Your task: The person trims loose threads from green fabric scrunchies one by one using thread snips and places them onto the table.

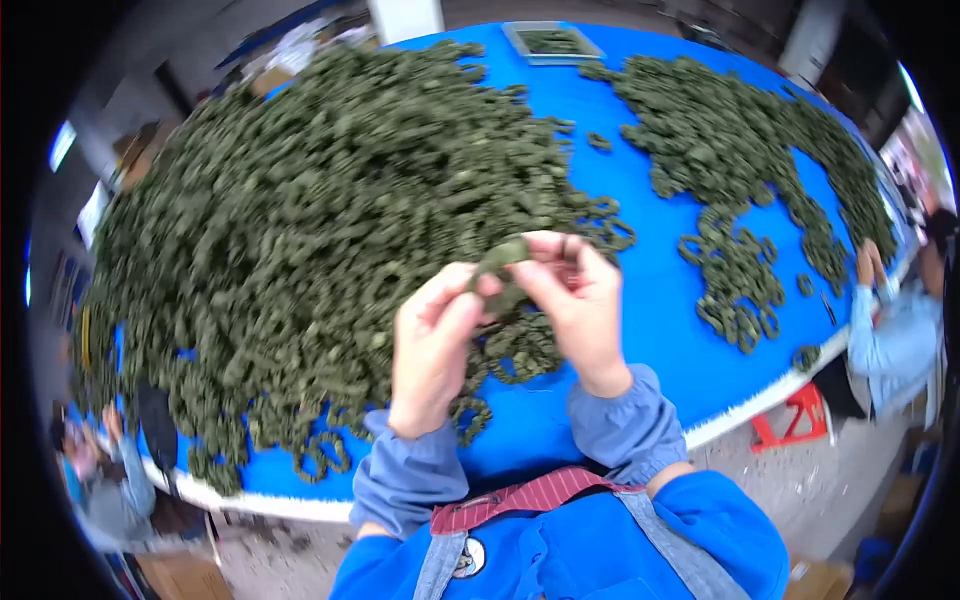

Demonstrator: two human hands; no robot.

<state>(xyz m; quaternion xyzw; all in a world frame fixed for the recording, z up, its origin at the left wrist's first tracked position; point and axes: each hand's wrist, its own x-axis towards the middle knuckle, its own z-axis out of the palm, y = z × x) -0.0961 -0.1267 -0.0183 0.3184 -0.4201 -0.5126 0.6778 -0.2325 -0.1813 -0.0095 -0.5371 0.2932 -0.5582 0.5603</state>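
Between my two hands, above the near edge of the big pile, is a dark green ring (503, 255), partly covered by my fingers. My left hand (435, 335) pinches its left side, and my right hand (580, 305) grips its upper right side. Fingertips of both hands are close together. Behind and below them lies a large heap of similar green rings (330, 210) on the blue table surface (650, 300).
More rings (710, 135) spread over the table's right side. A clear tray (552, 44) with rings sits at the far edge. Co-workers sit at the right (890, 330) and lower left (110, 490). A red stool (795, 420) stands beside the right one.
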